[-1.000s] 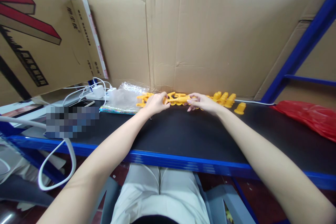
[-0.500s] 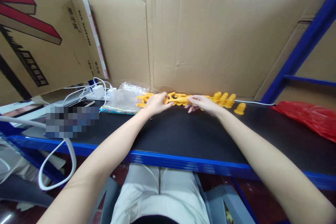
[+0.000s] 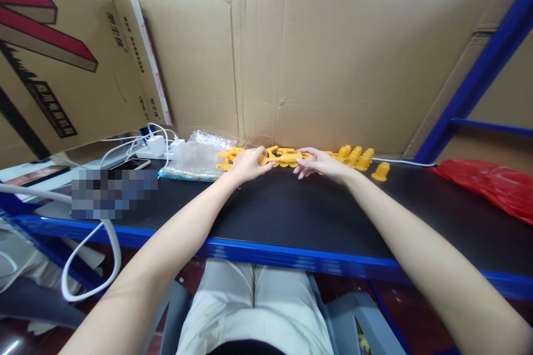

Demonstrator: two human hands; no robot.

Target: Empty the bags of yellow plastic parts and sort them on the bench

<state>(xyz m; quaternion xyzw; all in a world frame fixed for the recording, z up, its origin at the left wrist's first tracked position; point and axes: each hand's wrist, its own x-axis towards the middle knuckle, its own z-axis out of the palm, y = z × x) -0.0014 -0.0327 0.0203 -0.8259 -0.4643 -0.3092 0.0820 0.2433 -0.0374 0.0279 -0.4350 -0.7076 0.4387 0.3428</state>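
Your black worktop point(image 3: 291, 216) with its blue front edge carries everything along its far edge, against the cardboard wall point(image 3: 333, 66). There lies the row of flat yellow plastic clip pieces point(image 3: 283, 156), with yellow plastic cone pieces point(image 3: 358, 158) just to the right. Your left hand point(image 3: 249, 165) pinches the row's left part, fingers closed on it; your right hand point(image 3: 320, 163) rests on its right end, fingers loosely spread. The pieces look light, stiff and smooth: grip across the flat faces.
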